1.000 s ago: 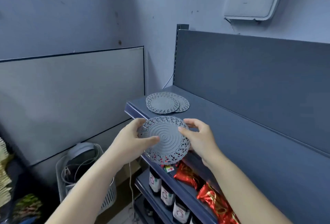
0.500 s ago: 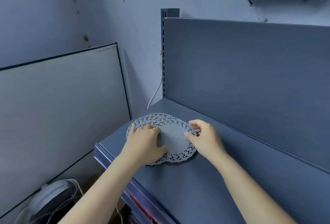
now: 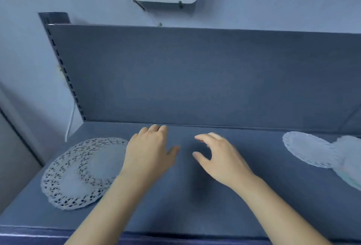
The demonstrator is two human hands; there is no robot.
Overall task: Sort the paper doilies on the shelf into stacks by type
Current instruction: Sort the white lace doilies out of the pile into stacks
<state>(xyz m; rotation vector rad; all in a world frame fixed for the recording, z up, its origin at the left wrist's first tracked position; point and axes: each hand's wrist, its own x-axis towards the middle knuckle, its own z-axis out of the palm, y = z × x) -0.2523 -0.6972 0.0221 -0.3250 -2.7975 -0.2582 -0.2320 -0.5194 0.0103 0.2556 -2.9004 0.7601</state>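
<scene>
Doilies (image 3: 82, 172) overlapped at left on the shelf (image 3: 195, 215), both hands' fingers (image 3: 156, 130) spread, empty above it.

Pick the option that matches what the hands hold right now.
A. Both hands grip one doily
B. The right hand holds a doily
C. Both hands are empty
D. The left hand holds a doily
C: the left hand and the right hand are open above the bare shelf, and the lace doilies lie flat beside the left hand.
</scene>
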